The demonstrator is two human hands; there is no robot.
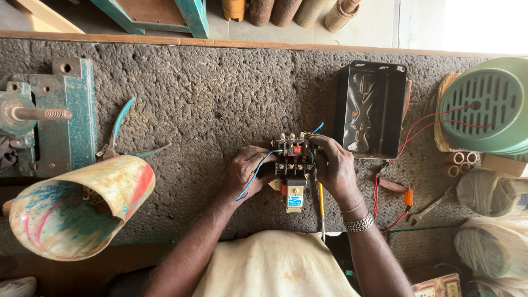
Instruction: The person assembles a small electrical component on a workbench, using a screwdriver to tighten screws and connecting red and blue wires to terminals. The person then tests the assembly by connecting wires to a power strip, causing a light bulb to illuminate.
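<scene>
Gripping a small black electrical contactor [292,159] from both sides, a person works at a bench topped with a rough grey mat [220,93]. The left hand [247,170] closes on the unit's left flank, with a blue wire [256,176] looping over its fingers and down toward the wrist. The right hand [334,168] clasps the unit's right side; a yellow-handled screwdriver [320,206] stands just beside it, but whether that hand holds the tool cannot be told. The contactor sits at the middle of the mat, directly in front of the person, with a small block bearing a blue label [294,199] at its near end. A shiny black metal tray [374,110] lies just right of the hands, and red wires [418,132] run from near it to a green ribbed motor housing [489,104] at the far right. Teal-handled pliers [118,135] lie well to the left, near a green bench vise [49,115] and a paint-smeared tube [82,209] lying on its side.
</scene>
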